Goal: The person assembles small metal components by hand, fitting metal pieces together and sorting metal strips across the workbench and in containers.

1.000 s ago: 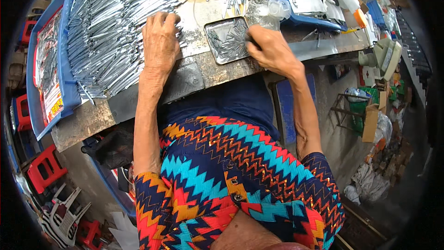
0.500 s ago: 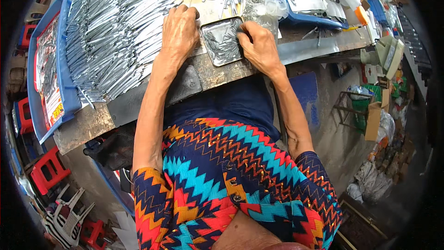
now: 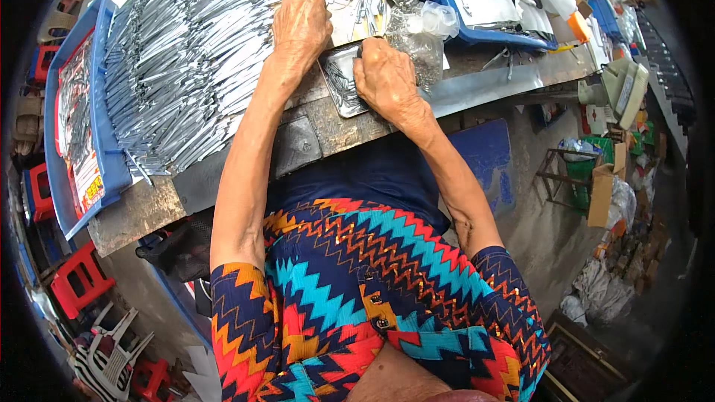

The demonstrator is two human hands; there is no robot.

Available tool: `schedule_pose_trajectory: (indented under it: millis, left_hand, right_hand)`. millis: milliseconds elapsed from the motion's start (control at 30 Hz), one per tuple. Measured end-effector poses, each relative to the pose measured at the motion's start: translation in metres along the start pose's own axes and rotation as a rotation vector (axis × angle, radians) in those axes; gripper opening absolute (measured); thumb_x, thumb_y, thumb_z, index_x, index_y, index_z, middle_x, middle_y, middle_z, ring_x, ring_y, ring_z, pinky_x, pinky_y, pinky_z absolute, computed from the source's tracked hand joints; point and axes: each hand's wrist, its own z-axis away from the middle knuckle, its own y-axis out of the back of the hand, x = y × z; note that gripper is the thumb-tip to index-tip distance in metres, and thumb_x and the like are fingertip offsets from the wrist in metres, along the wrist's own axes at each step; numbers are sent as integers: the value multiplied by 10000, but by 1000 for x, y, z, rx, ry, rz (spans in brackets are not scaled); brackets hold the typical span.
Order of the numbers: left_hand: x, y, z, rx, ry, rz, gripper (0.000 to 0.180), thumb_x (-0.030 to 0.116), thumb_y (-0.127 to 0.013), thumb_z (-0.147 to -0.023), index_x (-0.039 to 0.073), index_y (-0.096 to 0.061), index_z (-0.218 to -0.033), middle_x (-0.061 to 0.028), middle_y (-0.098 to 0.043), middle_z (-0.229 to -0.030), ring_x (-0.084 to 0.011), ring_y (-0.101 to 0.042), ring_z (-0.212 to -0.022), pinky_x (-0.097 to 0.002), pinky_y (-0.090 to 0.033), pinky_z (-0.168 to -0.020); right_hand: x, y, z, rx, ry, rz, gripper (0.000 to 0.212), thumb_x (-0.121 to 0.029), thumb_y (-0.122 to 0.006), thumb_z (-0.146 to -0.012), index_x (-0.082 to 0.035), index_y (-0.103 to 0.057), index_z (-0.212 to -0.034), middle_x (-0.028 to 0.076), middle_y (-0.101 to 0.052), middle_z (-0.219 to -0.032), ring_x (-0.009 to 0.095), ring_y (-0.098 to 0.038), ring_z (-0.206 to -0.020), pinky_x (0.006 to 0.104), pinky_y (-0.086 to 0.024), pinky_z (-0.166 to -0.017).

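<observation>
Small metal tray [image 3: 344,83] on the counter [image 3: 328,130] edge, long axis pointing away from the person, between left hand [image 3: 300,26] resting flat beside it and right hand [image 3: 387,80], grip curled on its right rim.

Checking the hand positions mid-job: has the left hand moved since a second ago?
Yes. The left hand has slid rightward, off the pile of silver packets and up against the small metal tray, close to the right hand.
</observation>
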Motion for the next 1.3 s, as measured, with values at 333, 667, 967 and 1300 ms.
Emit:
schedule_pose_trajectory:
  millis: [333, 667, 967, 1300]
  left_hand:
    - [-1, -13, -18, -5, 93, 23, 164, 57, -584, -666, -17, -558, -811, -241, -594, -804, -404, -583, -785, -469, -463, -681]
    - [3, -15, -19, 110, 23, -4, 144, 75, -521, -712, 6, -489, -834, -235, -553, -814, -428, -529, -769, -506, -418, -673]
    - [12, 2, -10, -108, 101, -73, 147, 57, -484, -737, -33, -512, -849, -275, -586, -790, -420, -593, -735, -488, -471, -646]
    - [16, 11, 10, -100, 113, -58, 210, 38, -515, -704, 20, -433, -897, -216, -564, -801, -419, -544, -764, -501, -423, -654]
  right_hand:
    - [-16, 28, -34, -388, 35, 35, 86, -46, -561, -648, 30, -577, -683, 199, -591, -712, 332, -608, -646, 415, -492, -555]
    - [4, 18, -25, -332, 119, -219, 149, -108, -550, -687, 15, -466, -692, 206, -532, -632, 393, -533, -640, 467, -409, -580]
    - [-5, 38, -17, -277, -216, -519, 149, -94, -511, -677, 33, -433, -692, 227, -511, -616, 416, -507, -606, 469, -398, -568]
    - [-9, 37, -9, -179, -406, -764, 139, -67, -566, -699, 48, -494, -671, 102, -478, -542, 159, -449, -478, 312, -383, -471]
